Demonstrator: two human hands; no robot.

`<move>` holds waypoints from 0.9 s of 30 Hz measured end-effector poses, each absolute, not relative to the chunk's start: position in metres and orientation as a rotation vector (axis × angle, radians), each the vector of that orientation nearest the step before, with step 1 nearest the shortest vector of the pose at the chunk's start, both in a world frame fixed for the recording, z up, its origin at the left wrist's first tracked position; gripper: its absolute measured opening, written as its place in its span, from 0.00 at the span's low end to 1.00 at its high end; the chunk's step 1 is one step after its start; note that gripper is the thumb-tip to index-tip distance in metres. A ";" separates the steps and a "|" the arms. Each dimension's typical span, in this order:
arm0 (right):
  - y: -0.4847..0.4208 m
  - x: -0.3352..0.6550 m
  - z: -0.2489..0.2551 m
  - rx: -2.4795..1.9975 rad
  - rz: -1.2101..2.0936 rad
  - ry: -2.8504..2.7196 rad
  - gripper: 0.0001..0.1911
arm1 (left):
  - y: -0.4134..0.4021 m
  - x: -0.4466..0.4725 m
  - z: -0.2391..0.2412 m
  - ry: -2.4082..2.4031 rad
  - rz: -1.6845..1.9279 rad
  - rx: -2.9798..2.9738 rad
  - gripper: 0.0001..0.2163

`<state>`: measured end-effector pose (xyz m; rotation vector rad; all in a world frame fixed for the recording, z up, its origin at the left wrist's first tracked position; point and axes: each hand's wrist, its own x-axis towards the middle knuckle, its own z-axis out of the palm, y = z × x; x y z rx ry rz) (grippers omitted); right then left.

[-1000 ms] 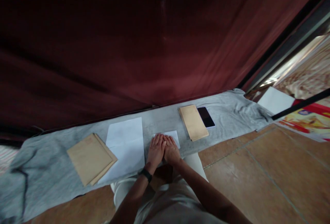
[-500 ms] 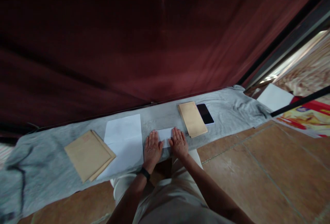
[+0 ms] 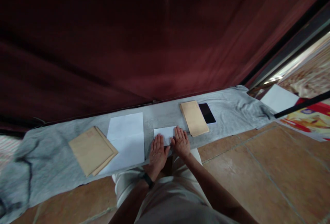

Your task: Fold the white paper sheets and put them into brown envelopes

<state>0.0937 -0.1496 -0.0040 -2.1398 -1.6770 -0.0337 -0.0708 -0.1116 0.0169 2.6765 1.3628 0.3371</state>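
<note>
A small folded sheet of white paper (image 3: 165, 133) lies on the grey cloth in front of me. My left hand (image 3: 158, 153) rests flat with fingers stretched over its lower left part. At its right edge my right hand (image 3: 181, 144) presses down, fingers out and palm lowered. Left of my hands lie larger white paper sheets (image 3: 129, 131) with a crease across them. Overlapping their lower left corner are brown envelopes (image 3: 91, 150). More brown envelopes (image 3: 195, 118) are stacked just right of my right hand.
A smartphone (image 3: 207, 113) lies beside the right envelopes. The grey cloth (image 3: 229, 107) covers a narrow bench against a dark red surface (image 3: 144, 45). At the far right are a white box-like object (image 3: 279, 98) and a red and yellow printed package (image 3: 311, 119). Tiled floor (image 3: 239, 172) lies below.
My left hand has slid down toward me and slightly right, uncovering the folded paper's upper left corner. My right hand stays at the paper's right edge. The view has shifted slightly.
</note>
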 end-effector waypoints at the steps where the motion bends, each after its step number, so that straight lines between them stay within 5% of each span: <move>1: -0.149 0.094 -0.003 -2.143 -0.030 -1.678 0.32 | -0.114 -0.072 0.015 1.363 0.321 2.676 0.31; 12: -0.126 0.056 0.018 -1.867 0.201 -1.959 0.26 | -0.115 -0.080 0.001 1.365 0.247 2.689 0.30; 27: -0.148 0.085 -0.001 -2.060 -0.014 -1.818 0.29 | -0.106 -0.075 0.015 1.386 0.397 2.628 0.28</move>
